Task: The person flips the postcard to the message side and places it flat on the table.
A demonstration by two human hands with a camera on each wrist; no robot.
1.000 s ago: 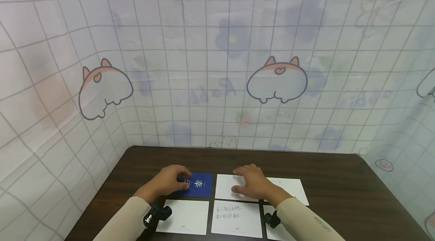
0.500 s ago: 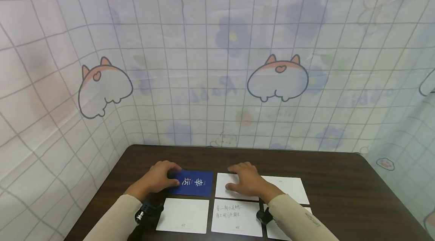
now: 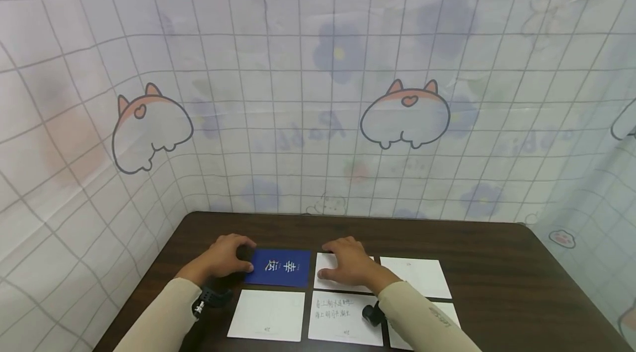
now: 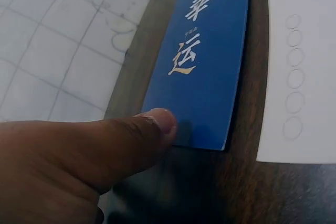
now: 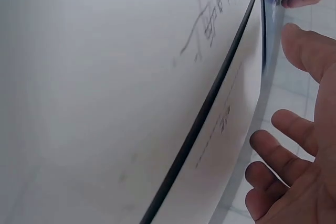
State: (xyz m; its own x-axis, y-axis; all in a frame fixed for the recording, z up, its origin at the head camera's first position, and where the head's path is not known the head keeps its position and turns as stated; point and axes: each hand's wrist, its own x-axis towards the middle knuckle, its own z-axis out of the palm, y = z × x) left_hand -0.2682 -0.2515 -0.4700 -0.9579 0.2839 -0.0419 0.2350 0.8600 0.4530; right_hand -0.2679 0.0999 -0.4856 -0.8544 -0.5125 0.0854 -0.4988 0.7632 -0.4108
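A blue card [image 3: 280, 269] with white characters lies flat at the back left of a two-row layout. My left hand [image 3: 218, 258] is at its left edge, thumb and fingers apart. In the left wrist view the thumb [image 4: 157, 121] is at the card's near corner; whether it presses cannot be told. My right hand [image 3: 350, 265] is over a white card [image 3: 324, 266] to the right of the blue one and hides part of it. Loosely bent fingers [image 5: 265, 148] show in the right wrist view, holding nothing. Below that lies a white card with handwriting [image 3: 343, 330].
White cards lie at the front left [image 3: 268, 313], back right [image 3: 417, 277] and front right [image 3: 451, 313], the last partly under the right sleeve [image 3: 422, 313]. Dark wood table [image 3: 497, 280] surrounds them. A patterned cloth [image 3: 298, 164] hangs behind and at both sides.
My left hand has drawn left off the blue card, uncovering its characters. My right hand has shifted slightly left over the white card. The cards look unmoved.
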